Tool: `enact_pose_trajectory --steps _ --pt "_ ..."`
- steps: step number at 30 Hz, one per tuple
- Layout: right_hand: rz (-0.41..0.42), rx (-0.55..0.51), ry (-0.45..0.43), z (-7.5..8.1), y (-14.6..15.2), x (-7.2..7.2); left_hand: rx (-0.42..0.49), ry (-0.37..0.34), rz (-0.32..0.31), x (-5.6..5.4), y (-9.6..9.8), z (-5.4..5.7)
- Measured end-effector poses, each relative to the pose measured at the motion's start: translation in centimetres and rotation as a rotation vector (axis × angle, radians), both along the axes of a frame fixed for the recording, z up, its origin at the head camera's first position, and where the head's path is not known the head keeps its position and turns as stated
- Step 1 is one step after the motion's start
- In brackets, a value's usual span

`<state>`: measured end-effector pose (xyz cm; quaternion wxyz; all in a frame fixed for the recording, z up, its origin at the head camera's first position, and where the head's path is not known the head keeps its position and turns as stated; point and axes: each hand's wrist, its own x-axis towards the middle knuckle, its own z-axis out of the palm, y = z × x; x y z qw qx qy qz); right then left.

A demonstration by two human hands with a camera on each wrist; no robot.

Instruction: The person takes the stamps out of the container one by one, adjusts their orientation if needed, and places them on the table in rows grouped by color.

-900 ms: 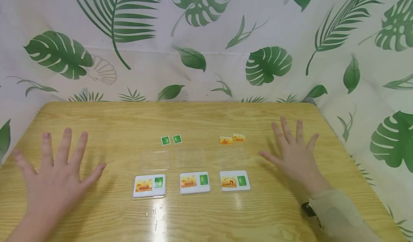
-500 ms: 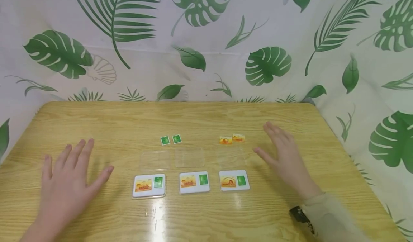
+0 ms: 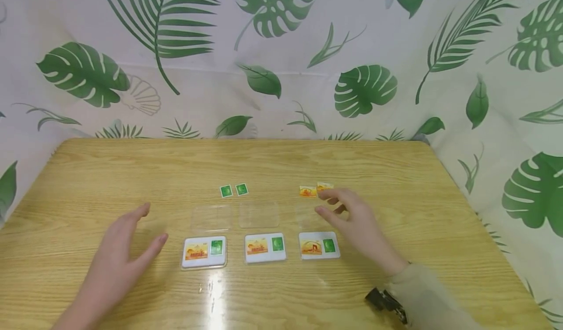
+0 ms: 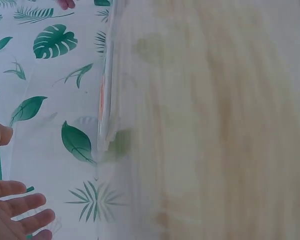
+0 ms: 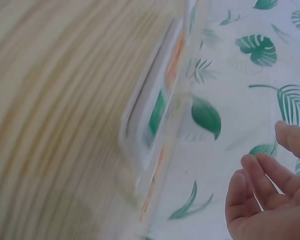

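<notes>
My right hand (image 3: 358,222) reaches over the right clear plastic piece (image 3: 305,216), thumb and forefinger apart. Its forefinger tip overlaps the near edge of an orange stamp-like picture (image 3: 324,186); another orange picture (image 3: 308,191) lies just left. In the right wrist view its fingers (image 5: 262,187) bend loosely, holding nothing. My left hand (image 3: 116,249) hovers left of the white cards, thumb and forefinger spread, nothing held. White cards lie in a row, left (image 3: 195,259), middle (image 3: 264,258) and right (image 3: 318,235), each with an orange picture and a green stamp.
Two small green stamps (image 3: 226,191) lie at the back of the wooden table (image 3: 132,168). Clear plastic pieces, left (image 3: 211,218) and middle (image 3: 259,215), lie behind the cards. A leaf-patterned cloth (image 3: 290,85) hangs beyond the table's far edge.
Both hands have moved inward from their wide, spread-fingered poses. The right hand has come left to the orange pictures with its fingers bending; the left has moved right, nearer the cards.
</notes>
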<state>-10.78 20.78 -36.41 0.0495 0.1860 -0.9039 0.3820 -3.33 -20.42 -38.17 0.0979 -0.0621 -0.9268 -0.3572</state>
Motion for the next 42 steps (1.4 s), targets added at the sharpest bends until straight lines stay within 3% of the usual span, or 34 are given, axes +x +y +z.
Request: enact_pose_trajectory --steps 9,20,28,42 --pt "0.139 -0.078 -0.071 -0.2 -4.3 0.4 0.179 -0.032 0.003 0.2 1.4 -0.9" --pt "0.295 -0.097 -0.159 -0.4 -9.5 1.1 0.308 -0.054 0.016 0.6 2.3 -2.5" --pt "0.382 -0.110 -0.171 -0.7 -13.1 1.1 0.307 -0.043 0.038 0.7 2.8 -4.0" --pt "0.448 0.034 -0.170 -0.6 -17.3 0.6 0.201 0.033 0.000 0.8 2.6 -5.1"
